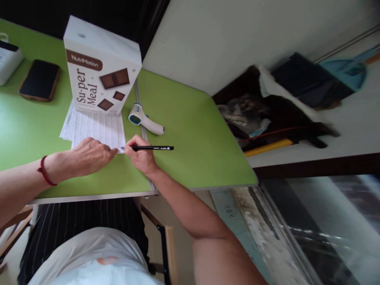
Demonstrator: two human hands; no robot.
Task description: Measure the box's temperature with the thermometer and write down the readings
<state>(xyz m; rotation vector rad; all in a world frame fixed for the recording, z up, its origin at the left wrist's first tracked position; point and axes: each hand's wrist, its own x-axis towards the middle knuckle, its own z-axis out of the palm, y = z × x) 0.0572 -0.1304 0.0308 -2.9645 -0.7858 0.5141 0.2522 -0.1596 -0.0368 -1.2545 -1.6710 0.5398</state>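
My right hand (141, 156) is closed around a black pen (154, 148), its tip down at the lower right corner of a printed sheet of paper (101, 128). The pen leans with its back end pointing right. My left hand (92, 156), with a red cord bracelet (44, 171) at the wrist, lies palm down over the sheet's lower edge, holding nothing I can see. Its fingers are partly hidden under the hand. Small dense text covers the sheet, and a second sheet shows beneath it on the left. A white Su-per Meal box (102, 73) stands on their far end.
Right of the box lies a white and blue infrared thermometer (147, 120) on the green table (190, 146). At the left are a dark phone (40, 80) and a white device (8, 63). A cluttered shelf (261, 107) lies beyond the table's right end. A chair (169, 253) is below.
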